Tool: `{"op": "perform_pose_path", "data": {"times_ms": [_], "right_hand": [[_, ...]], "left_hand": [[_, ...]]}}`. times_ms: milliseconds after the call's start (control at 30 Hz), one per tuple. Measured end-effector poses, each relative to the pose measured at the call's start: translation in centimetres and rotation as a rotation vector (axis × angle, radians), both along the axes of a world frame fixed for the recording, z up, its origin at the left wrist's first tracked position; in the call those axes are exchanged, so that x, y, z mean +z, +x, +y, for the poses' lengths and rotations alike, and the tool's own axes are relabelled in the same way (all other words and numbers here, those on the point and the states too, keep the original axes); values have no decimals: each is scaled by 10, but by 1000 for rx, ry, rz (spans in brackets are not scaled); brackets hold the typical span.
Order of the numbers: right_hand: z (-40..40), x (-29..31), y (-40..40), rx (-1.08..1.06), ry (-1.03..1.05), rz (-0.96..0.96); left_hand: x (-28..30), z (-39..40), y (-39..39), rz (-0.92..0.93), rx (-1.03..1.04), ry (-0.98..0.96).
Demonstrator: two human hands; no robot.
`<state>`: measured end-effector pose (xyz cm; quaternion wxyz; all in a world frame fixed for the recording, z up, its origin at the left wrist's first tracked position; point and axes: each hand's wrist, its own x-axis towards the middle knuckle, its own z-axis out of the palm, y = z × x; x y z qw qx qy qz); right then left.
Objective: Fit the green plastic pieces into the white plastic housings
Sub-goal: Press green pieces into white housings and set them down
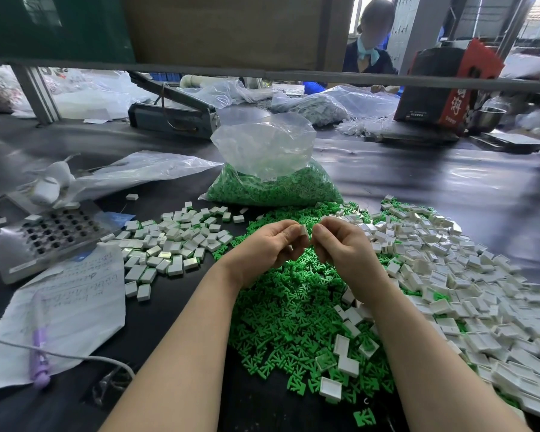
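Two hands meet above the bench: the left hand (pixel 267 244) pinches a small white housing (pixel 303 229), boxy and smooth, at its fingertips; the right hand (pixel 340 244) curls against it, its hold unclear. Below lie forked green pieces (pixel 293 307); rightward, loose white housings (pixel 449 275); leftward, filled housings (pixel 169 244); beyond, a crinkled clear bag (pixel 272 163).

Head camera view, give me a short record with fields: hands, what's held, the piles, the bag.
left hand: pinches white housing at fingertips
right hand: fingers curled, meeting the left at the housing
green pieces: loose heap under both hands
empty housings: big pile, right
white pile: left of hands, some showing green
bag: clear, green pieces inside, behind heap
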<state>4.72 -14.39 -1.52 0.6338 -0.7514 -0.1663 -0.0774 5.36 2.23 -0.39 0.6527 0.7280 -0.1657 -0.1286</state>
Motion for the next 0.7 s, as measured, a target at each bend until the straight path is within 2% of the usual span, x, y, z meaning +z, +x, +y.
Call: {"op": "perform_pose_path", "data": {"times_ms": [367, 567, 700], "right_hand": [[-3, -2, 1, 20, -148, -29], [-8, -5, 5, 118, -166, 91], [-10, -7, 5, 191, -144, 144]], "left_hand": [[-4, 5, 4, -22, -21, 69], [1, 6, 5, 18, -88, 96], [5, 5, 2, -20, -110, 187]]}}
